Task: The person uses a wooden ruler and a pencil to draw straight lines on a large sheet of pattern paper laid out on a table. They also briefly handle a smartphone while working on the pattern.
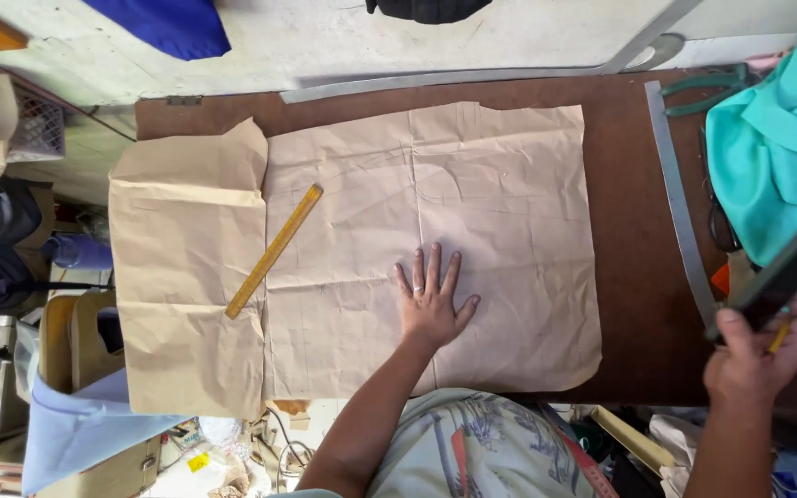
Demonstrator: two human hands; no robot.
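My left hand (431, 300) lies flat with fingers spread on a creased brown paper sheet (509, 203) that covers most of a dark brown table (634, 231). A second brown paper piece (182, 277) overlaps it on the left and hangs past the table's edge. A yellow wooden ruler (274, 249) lies diagonally across the two papers, well left of my left hand. My right hand (756, 355) is raised at the table's right end, holding a dark phone (781, 275) together with a yellow pencil (779, 337).
Turquoise cloth (772, 157) is piled at the right end, with green-handled scissors (703, 92) and a curved metal ruler (680, 212) beside it. A long metal ruler (454, 81) lies along the far edge. Bags, fabric and clutter fill the floor at left.
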